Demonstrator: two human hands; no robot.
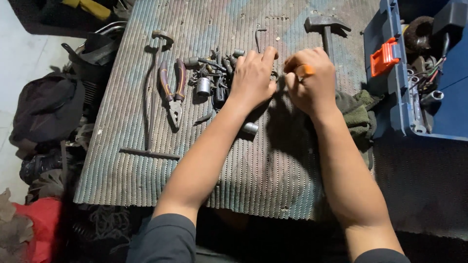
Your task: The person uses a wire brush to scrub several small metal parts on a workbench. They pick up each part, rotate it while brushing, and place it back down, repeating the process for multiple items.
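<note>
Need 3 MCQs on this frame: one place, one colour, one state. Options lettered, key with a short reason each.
1. Where does the hammer lie?
A. beyond the right hand
B. left of the pliers
C. inside the toolbox

2. What colour is the toolbox latch?
A. green
B. orange
C. white

3. How is the right hand?
A. flat, palm up
B. fingers curled on a small orange item
C. gripping the hammer

Key:
1 A: it lies on the ribbed mat, past the knuckles.
2 B: orange clip on the blue box.
3 B: orange shows between curled fingers.
</note>
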